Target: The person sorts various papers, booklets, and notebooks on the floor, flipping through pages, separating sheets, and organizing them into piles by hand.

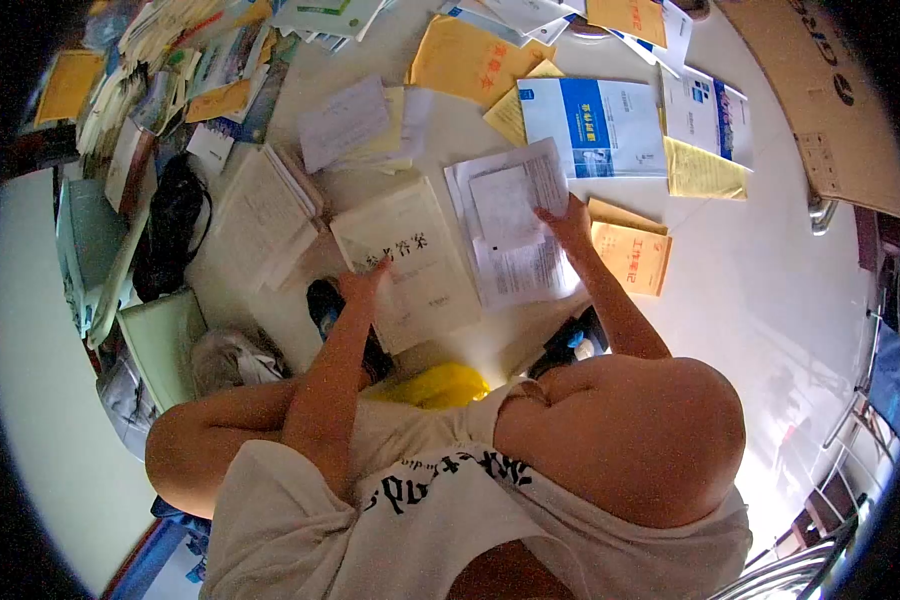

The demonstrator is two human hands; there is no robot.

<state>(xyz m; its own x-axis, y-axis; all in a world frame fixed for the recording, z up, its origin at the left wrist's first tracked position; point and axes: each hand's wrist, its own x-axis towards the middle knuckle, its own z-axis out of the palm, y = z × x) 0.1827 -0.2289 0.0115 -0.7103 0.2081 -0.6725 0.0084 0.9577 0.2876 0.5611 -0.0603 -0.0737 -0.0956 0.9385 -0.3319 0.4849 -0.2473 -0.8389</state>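
Printed sheets [518,262]: pinching by the right edge in right hand [567,222], touching a cream booklet's [432,262] left side with left hand [360,287], being unable to tell if gripping.

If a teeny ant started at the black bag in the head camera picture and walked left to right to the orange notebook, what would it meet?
Black bag → pile of pale papers → booklet with big black characters → printed sheets with the right hand at their right edge → orange notebook.
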